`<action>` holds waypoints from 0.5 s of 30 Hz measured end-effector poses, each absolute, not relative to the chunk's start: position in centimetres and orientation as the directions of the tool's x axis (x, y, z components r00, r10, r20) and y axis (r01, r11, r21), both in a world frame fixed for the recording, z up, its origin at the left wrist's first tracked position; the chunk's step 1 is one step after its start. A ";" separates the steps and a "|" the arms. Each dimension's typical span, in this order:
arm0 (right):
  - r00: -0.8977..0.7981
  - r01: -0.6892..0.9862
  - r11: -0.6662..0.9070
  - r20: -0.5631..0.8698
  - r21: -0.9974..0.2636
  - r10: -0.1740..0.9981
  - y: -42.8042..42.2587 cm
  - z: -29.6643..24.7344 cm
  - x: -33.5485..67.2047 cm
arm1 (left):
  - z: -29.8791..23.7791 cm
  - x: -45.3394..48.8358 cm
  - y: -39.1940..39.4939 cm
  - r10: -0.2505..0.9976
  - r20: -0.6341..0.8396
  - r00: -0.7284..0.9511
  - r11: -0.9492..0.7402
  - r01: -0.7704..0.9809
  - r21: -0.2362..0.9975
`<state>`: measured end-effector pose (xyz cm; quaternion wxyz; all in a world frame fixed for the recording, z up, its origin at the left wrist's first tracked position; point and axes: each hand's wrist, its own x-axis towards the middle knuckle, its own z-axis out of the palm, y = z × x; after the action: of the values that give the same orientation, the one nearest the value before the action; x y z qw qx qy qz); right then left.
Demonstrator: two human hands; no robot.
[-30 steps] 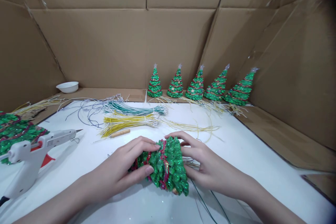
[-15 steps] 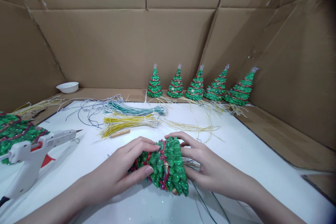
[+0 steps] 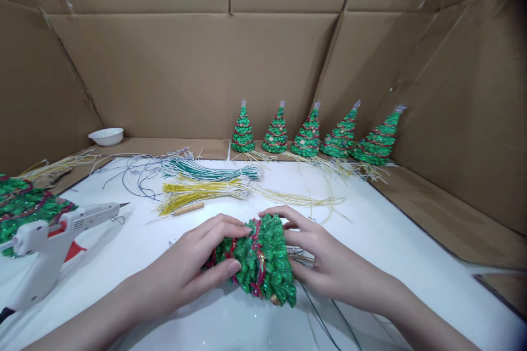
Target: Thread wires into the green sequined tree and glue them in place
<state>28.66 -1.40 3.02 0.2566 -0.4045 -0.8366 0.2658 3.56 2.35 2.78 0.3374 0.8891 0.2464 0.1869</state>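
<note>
A small green glittery Christmas tree (image 3: 269, 260) with red garlands lies on its side, its tip to the left and its base to the right. My left hand (image 3: 201, 258) is closed around the upper part, thumb in front and fingers over the top. At the base, my right hand (image 3: 319, 252) has its fingers bent, one along the top edge; the other fingertips are hidden behind the rim. Thin wires (image 3: 301, 256) show at the base beside my right palm. Dark green wires (image 3: 319, 312) trail from below that hand toward the near edge.
Several finished-looking trees (image 3: 307, 134) stand in a row at the back. Bundles of green wires (image 3: 209, 170) and yellow wires (image 3: 201, 192) lie mid-table near a wooden-handled tool (image 3: 188, 209). A glue gun (image 3: 53, 252) and another tree (image 3: 24, 211) are left; a white bowl (image 3: 106, 137) sits behind.
</note>
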 end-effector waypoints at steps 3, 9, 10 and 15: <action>-0.544 0.541 0.531 0.210 -0.652 0.812 -1.4 3.0 28.7 | 2.7 3.6 2.4 0.564 0.165 0.809 -0.652 0.314 0.690; -0.546 0.536 0.531 0.211 -0.656 0.811 -1.4 2.9 28.7 | 2.7 3.6 2.4 0.566 0.160 0.809 -0.650 0.318 0.690; -0.546 0.533 0.533 0.213 -0.657 0.810 -1.4 2.9 28.7 | 2.7 3.6 2.4 0.564 0.161 0.810 -0.653 0.318 0.688; -0.545 0.535 0.535 0.217 -0.653 0.810 -1.3 2.8 28.7 | 2.7 3.5 2.4 0.557 0.152 0.816 -0.656 0.320 0.683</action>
<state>28.66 -1.30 2.84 0.2573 -0.4013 -0.8376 0.2668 3.53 2.36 2.69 0.3339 0.8925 0.2459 0.1774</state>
